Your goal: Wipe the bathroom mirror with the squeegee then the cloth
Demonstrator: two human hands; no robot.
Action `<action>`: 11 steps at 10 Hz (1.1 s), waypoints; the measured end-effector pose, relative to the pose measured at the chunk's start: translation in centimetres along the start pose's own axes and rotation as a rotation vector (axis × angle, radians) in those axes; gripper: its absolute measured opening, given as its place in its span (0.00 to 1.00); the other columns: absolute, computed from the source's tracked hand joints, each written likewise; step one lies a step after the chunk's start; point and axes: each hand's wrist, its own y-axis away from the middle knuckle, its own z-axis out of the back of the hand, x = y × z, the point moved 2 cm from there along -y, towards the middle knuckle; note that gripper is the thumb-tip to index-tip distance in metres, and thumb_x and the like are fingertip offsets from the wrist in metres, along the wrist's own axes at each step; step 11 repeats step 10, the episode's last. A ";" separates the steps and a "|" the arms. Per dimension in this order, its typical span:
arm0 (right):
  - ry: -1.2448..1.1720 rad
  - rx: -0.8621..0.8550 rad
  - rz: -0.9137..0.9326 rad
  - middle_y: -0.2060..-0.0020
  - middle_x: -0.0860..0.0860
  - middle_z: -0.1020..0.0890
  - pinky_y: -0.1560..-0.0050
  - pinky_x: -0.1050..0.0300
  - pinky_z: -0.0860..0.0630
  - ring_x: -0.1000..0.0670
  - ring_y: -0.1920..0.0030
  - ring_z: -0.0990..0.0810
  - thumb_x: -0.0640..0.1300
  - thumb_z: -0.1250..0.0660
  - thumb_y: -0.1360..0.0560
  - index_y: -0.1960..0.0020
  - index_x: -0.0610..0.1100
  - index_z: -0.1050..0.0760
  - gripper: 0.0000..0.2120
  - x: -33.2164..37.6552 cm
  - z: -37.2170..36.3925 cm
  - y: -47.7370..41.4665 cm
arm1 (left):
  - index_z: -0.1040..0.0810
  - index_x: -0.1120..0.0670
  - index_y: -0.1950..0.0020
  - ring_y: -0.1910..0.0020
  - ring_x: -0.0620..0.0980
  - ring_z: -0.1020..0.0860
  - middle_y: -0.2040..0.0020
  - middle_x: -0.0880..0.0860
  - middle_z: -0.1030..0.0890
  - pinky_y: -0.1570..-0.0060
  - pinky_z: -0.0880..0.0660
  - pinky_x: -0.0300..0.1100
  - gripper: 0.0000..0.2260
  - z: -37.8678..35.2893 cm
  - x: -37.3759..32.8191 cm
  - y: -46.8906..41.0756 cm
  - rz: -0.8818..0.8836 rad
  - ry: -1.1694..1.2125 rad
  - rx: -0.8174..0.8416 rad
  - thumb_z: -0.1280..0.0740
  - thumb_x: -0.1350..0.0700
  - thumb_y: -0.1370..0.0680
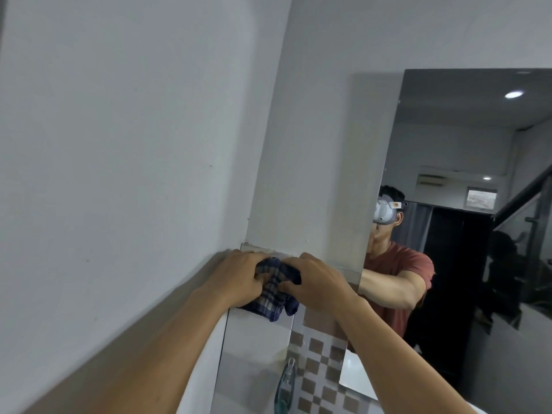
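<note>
Here both hands bunch the cloth [273, 289] between them in the tiled corner left of the mirror [466, 204]: the left hand [239, 274] and right hand [316, 283] each clench a fold. The squeegee [286, 383] sits below, untouched, against the checkered tiles [322, 372].

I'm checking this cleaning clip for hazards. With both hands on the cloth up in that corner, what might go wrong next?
The plaid cloth is bunched between the left hand and right hand, so it may smear rather than wipe flat. Both hands are off the mirror, at its left, so glass may go unwiped.
</note>
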 end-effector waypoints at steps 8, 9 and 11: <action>-0.109 -0.153 -0.022 0.38 0.56 0.24 0.46 0.52 0.24 0.52 0.44 0.23 0.52 0.37 0.20 0.27 0.58 0.32 0.21 1.0 -0.4 3.0 | 0.28 0.42 0.30 0.37 0.49 0.26 0.37 0.43 0.20 0.39 0.25 0.51 0.18 -2.5 0.5 2.4 0.051 0.200 -0.211 0.37 0.52 0.19; -0.120 -0.175 -0.069 0.35 0.54 0.25 0.45 0.52 0.23 0.51 0.45 0.21 0.50 0.36 0.20 0.26 0.57 0.33 0.22 1.0 0.3 3.9 | 0.27 0.41 0.31 0.36 0.49 0.26 0.37 0.42 0.21 0.40 0.24 0.52 0.17 -1.9 0.1 2.7 0.077 0.184 -0.258 0.37 0.53 0.20; -0.135 -0.209 -0.103 0.32 0.54 0.26 0.40 0.53 0.24 0.51 0.39 0.22 0.51 0.36 0.20 0.25 0.56 0.33 0.23 1.1 1.4 5.9 | 0.26 0.43 0.32 0.36 0.49 0.28 0.36 0.44 0.22 0.42 0.23 0.48 0.19 -1.1 -1.1 4.6 0.098 0.168 -0.347 0.36 0.58 0.21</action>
